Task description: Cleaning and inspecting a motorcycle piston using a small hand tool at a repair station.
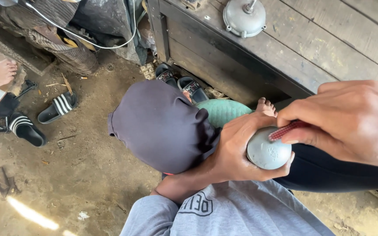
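Across the top of my view runs a dark wooden table (320,48) with a round grey metal cover (244,17) lying on it; below it is a dirt floor (79,175) with black striped sandals (57,107) scattered about. Over my raised knee sits a dark cloth (160,124), which I judge pads the leg as a rest for the work. My left hand (235,150) cups a grey metal ball-shaped part (267,153) from beneath, fingers closed around it, seemingly to hold it steady against the knee. My right hand (351,120) comes in from above, fingers pinched shut on a thin red-ridged tool (285,130) whose tip touches the top of the part. It looks dull, smooth and rounded, with faint raised marks.
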